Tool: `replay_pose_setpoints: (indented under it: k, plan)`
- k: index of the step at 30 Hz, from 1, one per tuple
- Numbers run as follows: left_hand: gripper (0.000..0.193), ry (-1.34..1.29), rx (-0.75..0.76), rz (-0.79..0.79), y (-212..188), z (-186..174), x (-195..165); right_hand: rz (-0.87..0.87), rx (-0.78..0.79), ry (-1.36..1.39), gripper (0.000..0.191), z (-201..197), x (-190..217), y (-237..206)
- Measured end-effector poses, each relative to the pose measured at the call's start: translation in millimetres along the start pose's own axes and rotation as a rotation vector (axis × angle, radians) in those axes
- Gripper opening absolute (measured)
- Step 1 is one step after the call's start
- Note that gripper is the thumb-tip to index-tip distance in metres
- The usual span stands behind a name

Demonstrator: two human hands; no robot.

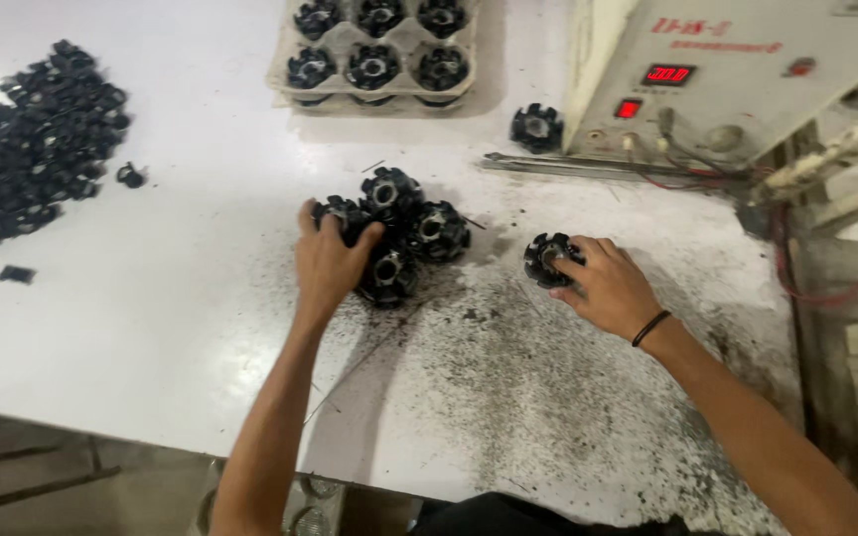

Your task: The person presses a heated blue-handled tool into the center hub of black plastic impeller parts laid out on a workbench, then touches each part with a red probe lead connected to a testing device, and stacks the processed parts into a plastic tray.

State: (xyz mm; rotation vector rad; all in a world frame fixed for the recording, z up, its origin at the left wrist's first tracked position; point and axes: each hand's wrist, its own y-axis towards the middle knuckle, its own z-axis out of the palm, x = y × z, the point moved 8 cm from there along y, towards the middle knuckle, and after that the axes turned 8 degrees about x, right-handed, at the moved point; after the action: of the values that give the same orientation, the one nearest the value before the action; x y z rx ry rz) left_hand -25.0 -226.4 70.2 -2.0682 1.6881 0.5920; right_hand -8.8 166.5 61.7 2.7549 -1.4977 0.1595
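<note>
Hands (328,260) (608,288) grip black rotors (419,230) on gritty white table (181,328).

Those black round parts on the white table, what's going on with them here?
A person is handling black slotted round parts at a white table dusted with dark grit. The left hand rests on a cluster of four parts, fingers curled over one. The right hand grips a single part set apart to the right. A cardboard tray at the far edge holds more of them, another part lies beside a grey machine, and a heap of small black pieces sits far left.
</note>
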Motion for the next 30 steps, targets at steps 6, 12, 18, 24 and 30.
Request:
replay_pose_setpoints:
  k: [6, 12, 18, 24, 30]
  plan:
    - [0.037, 0.187, -0.181, 0.317, -29.4, -35.5, -90.6, 0.226, 0.147, -0.174, 0.053, -21.0, -34.1, -95.1]
    - [0.035, 0.005, 0.677, 1.254, -187.5, 109.3, -265.3, 0.49, 0.358, -0.019, 0.066, -9.0, -53.2, -77.7]
    - [0.029, -0.151, 0.574, 1.304, -179.9, 189.7, -309.2, 0.242, -0.011, 0.196, 0.037, -40.2, -64.6, -148.7]
    - [0.053, -0.178, 0.417, 0.909, -88.9, 253.1, -313.7, 0.307, 0.034, 0.177, 0.059, -2.1, -61.6, -207.2]
    - [0.044, -0.237, 0.277, 0.958, -19.2, 301.4, -360.3, 0.401, 0.058, 0.247, 0.045, -1.6, -109.6, -148.6]
